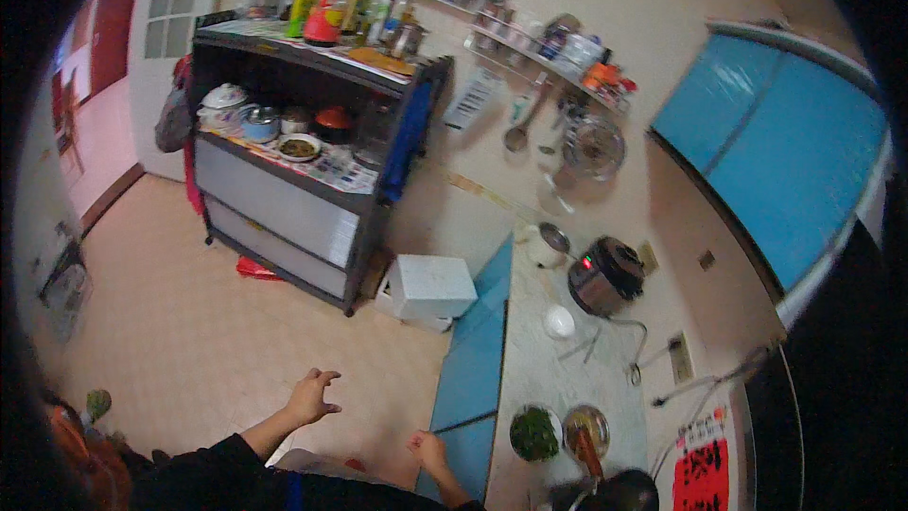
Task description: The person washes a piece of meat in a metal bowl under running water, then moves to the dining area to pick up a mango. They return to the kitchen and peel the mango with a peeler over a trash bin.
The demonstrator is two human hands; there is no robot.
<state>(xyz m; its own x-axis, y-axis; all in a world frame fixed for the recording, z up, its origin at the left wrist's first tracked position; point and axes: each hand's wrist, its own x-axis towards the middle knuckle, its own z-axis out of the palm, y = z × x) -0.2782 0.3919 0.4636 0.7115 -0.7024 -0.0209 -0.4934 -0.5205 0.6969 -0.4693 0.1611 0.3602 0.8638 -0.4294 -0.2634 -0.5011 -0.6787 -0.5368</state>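
My left hand (312,397) reaches out over the tiled floor, its thumb and fingers apart and nothing between them. Beside the blue cabinet front (468,387) is my right hand (428,448), with fingers that look loosely curled; I see nothing in it, but blur hides the detail. On the counter (532,362) to its right stands a bowl of green leafy vegetables (536,433). Next to that is a round bowl (599,420), its contents unclear, partly covered by the brown handle (587,453) of a dark pan (628,491) at the lower edge.
Farther along the counter are a white bowl (559,322), chopsticks (587,346), an electric cooker (605,275) with a lit display, and a pale pot (546,245). A foam box (434,287) sits on the floor by a dark shelf cabinet (284,191) holding bottles and dishes.
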